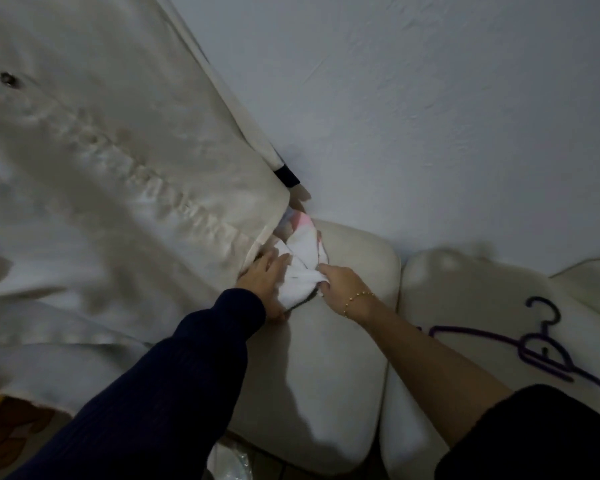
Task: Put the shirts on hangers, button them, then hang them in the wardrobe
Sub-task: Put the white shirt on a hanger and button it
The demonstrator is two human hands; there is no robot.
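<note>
R side first: right grip is clenched on a bunched fold of the white shirt, pinching it at the near edge, gold bracelet on the wrist. Left grip, navy sleeve, lies w/ fingers about straight on the same cloth from the other side, so released, pressing rather than holding; thumb is hidden, can't say more. The shirt itself is a crumpled wad w/ a pinkish patch, wedged at the back of the seat cushion where it meets the wall, part tucked under the edge of a big cream cloth that fills the left of view. That cloth has a dark button-like spot and a line of puckers or raised letters; too blurred to tell, nor whether it's another shirt or a cover. Further out to the R, purple hangers lie flat on the next cushion, well apart from both grips, nothing on them. Progress, my read: very early. The shirt is only being dug out, not opened up, not on a hanger, no buttons done as far as I can see, and no wardrobe in view. Left to do, I judge: free the shirt, shake it out, fetch a hanger, dress it, button up, carry and hang, then repeat for any other shirts.
</note>
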